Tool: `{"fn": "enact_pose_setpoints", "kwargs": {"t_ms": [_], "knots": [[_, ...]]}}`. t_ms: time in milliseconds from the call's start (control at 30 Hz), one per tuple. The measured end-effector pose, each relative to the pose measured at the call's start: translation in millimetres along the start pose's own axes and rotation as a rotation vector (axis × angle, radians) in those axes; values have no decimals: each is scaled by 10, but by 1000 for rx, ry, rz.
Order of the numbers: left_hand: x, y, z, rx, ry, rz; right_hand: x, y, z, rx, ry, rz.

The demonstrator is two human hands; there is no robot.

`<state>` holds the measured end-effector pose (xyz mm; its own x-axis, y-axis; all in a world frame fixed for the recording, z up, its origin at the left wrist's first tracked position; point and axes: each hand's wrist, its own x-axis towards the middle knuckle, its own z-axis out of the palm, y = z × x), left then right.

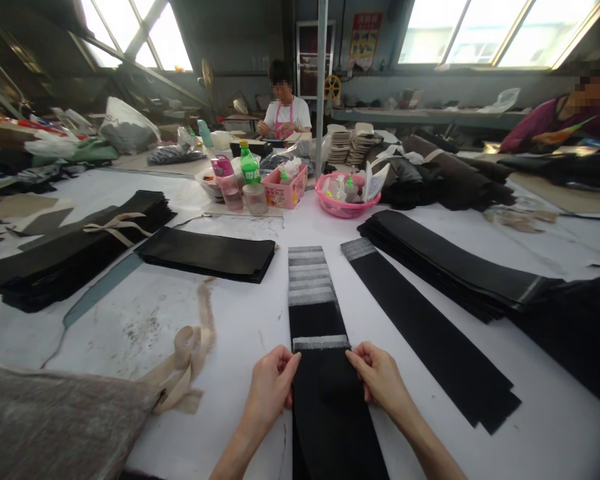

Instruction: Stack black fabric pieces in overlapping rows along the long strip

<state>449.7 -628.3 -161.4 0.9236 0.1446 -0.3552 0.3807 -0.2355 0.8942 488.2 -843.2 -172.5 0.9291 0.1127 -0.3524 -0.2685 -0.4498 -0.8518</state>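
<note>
My left hand (275, 383) and my right hand (377, 377) pinch the two side edges of a black strip (330, 407) with a whitish band across its far end. Its near part runs toward me, out of the picture. Beneath and beyond it lie overlapping black strips (313, 320), their far ends showing as several whitish bands in a staggered row. To the right rests a small set of long black strips (425, 320) with a whitish far end. Whether the material is leather or coated fabric I cannot tell.
A black stack (210, 253) and a tied stack (90, 247) lie left, near a beige fabric ribbon (185, 353) and grey cloth (55, 427). Another stack (445, 260) lies right. Behind are a pink basin (347, 207), a pink box (285, 190) and a green bottle (250, 167). Two people sit farther back.
</note>
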Motion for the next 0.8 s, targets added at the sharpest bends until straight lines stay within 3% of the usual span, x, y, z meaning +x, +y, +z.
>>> {"fn": "enact_pose_setpoints", "kwargs": {"t_ms": [800], "knots": [[43,-21,0,-14,0,-50,45,-15,13,-18,-9,56]]}}
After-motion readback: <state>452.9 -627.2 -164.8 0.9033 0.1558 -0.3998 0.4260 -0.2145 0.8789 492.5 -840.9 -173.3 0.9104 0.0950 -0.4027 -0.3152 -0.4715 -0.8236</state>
